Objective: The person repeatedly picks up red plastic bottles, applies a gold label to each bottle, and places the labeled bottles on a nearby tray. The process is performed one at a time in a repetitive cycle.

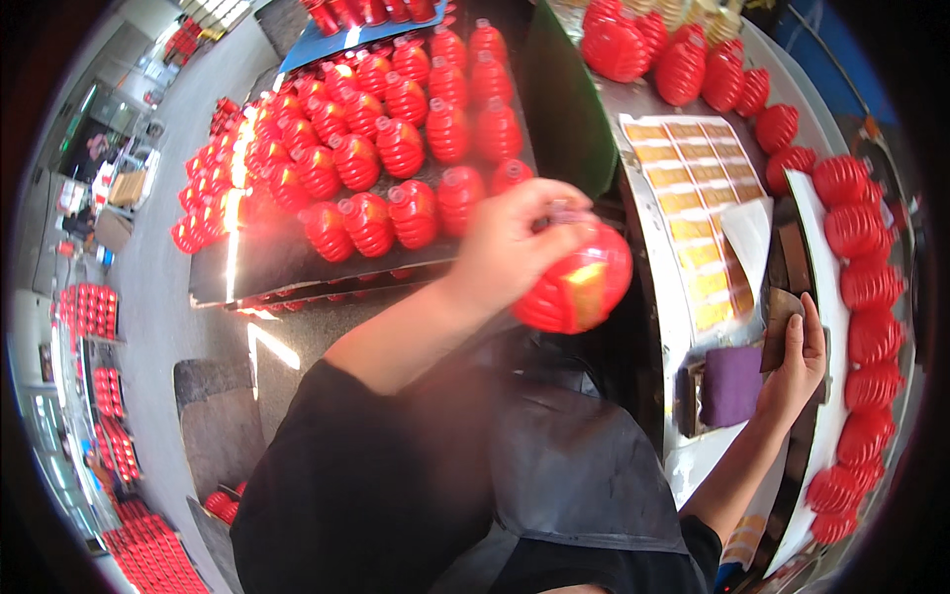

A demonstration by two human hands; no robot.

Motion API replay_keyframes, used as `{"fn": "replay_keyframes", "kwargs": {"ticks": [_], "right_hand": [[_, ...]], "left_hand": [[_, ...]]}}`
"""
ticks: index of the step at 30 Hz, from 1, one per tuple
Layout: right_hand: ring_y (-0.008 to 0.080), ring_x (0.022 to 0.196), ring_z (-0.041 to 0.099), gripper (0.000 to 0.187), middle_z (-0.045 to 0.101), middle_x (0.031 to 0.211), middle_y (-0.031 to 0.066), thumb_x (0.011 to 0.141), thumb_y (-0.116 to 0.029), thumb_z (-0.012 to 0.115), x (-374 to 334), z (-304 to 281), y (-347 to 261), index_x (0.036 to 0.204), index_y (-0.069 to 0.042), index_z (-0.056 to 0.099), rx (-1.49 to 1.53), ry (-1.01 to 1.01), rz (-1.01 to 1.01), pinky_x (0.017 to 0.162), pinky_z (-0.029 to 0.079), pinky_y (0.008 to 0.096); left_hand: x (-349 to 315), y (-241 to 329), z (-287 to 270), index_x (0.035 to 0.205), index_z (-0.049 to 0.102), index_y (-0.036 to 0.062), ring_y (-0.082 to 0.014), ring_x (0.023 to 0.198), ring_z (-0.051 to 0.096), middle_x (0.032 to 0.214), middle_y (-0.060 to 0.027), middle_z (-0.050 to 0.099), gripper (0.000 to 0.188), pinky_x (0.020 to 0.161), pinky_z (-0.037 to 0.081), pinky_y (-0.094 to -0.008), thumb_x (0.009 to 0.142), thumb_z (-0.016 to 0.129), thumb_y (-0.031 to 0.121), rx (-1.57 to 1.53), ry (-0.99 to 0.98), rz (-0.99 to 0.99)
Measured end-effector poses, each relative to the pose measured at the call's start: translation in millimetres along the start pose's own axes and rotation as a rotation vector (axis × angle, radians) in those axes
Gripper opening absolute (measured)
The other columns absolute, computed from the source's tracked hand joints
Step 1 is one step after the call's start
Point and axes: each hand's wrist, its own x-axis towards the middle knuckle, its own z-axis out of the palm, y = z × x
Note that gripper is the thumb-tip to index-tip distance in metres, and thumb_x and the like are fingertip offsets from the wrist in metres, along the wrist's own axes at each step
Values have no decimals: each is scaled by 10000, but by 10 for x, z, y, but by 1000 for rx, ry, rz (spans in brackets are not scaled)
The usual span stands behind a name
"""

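The far end of the floor, at ten o'clock, is bent and blurred at the rim. The table, from ten to twelve, is cut off above, and some of its red bottles are washed out by glare. The bench, from one to five, is partly covered by the right forearm. By a white flap the lower right of the gold label sheet is hidden.

Open room is left between the front edges of table and bench, a dark gap over which the held bottle is suspended; at three, the bench's outer edge is lined with a bottle row.

The held bottle's neck is gripped by the left hand, mostly concealed by its fingers; the body is hung at four to five o'clock from that hand, with the sheet at two from the bottle. A brown piece is pinched by the right hand, its far side unseen; the purple block is set at eight to nine from that hand.
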Motion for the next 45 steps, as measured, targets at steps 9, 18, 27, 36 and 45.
{"fn": "replay_keyframes", "kwargs": {"ticks": [9,18,27,36,45], "right_hand": [[109,933,703,339,720,1144,81,1059,-91,608,654,933,81,1382,10,630,104,-284,144,795,611,256],[78,753,702,328,774,1038,34,1045,-121,636,1190,1414,148,1361,-42,672,122,-358,233,595,544,198],[92,769,731,321,776,1104,26,1052,-131,624,1208,1078,241,1361,-56,668,66,-185,341,596,568,197],[82,729,700,323,764,1028,-19,1031,-159,664,930,371,426,1349,-106,694,20,-69,397,541,505,192],[58,844,685,468,705,1290,0,1059,-180,555,744,-88,234,1525,-139,540,151,-34,425,613,548,163]], "left_hand": [[-1102,-139,-2539,1163,681,-14,-117,997,679,1086,-65,728,212,894,560,-279,985,726,92,394,872,-17],[-1726,-680,-4047,1231,646,-32,-186,1105,688,1180,-132,723,291,979,530,-306,1000,724,127,669,1290,-26],[-1417,-1558,-4731,1227,682,51,-208,1149,720,1211,-122,760,314,978,533,-338,973,737,226,769,1256,-65],[-1203,-1218,-4543,1292,656,27,-267,1128,719,1227,-151,748,435,977,540,-382,954,752,284,1099,1155,-359],[58,-856,-2213,1328,633,31,-174,952,680,1126,-130,718,387,824,553,-352,954,682,116,629,715,86]]}}
